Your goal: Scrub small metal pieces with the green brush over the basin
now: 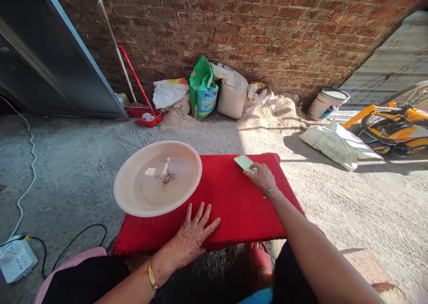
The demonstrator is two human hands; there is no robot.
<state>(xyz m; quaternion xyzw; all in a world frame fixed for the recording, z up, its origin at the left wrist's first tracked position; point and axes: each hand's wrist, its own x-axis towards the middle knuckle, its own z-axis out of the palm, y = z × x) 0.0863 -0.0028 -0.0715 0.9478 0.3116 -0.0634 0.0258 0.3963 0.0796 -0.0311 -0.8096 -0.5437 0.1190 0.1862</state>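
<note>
My right hand (261, 177) grips a pale green phone (244, 162) at its near end, over the far right part of a red cloth-covered table (227, 197). My fingers cover the phone's near end. My left hand (195, 232) lies at the table's near edge with its fingers spread, holding nothing. Beyond it, on the left of the table, stands a wide pale plastic basin (125, 186) of clear water. Light reflections and a rippled, reddish-brown patch show in the water; I cannot make out what that patch is.
Sacks (232, 94) and a sandy pile (270, 117) line the brick wall. A red dustpan (149, 120) stands left of them. At right are a bucket (327, 104), a flat sack (337, 143) and an orange-black machine (391, 128). A power strip (16, 259) with cables lies lower left.
</note>
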